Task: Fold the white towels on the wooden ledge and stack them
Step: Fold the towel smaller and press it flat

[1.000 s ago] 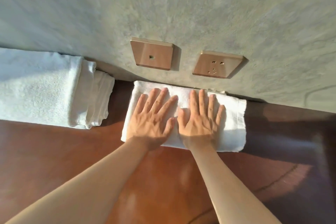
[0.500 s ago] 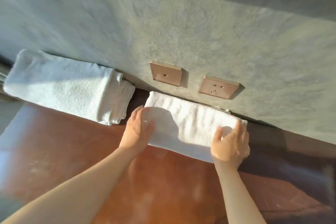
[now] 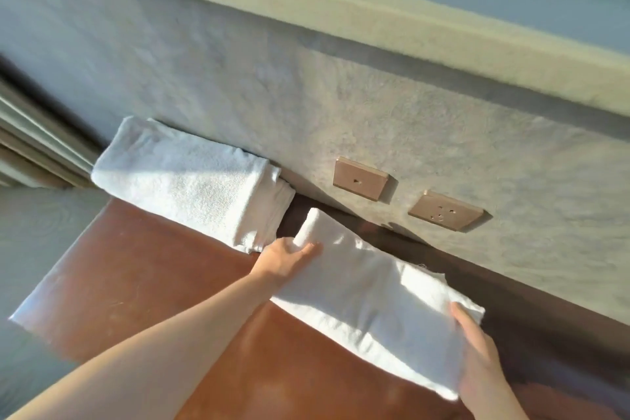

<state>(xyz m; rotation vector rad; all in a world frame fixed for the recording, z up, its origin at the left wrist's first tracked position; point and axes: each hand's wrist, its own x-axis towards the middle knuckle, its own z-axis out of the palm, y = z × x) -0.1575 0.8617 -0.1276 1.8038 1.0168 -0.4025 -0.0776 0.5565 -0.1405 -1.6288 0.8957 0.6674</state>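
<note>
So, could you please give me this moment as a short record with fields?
setting: wooden ledge against a grey wall
held item: folded white towel, gripped at both ends
left hand: grips the towel's left end
right hand: grips the towel's right end
stack: folded towels at the wall, to the left
wall fittings: two wall plates
stacking: not yet done

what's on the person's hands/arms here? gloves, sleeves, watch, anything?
Nothing is worn. Both forearms are bare up to the frame edge, with no sleeve in view. The left hand and right hand have no gloves, rings, watch or bands that show. Bright sunlight falls across both arms.
</note>
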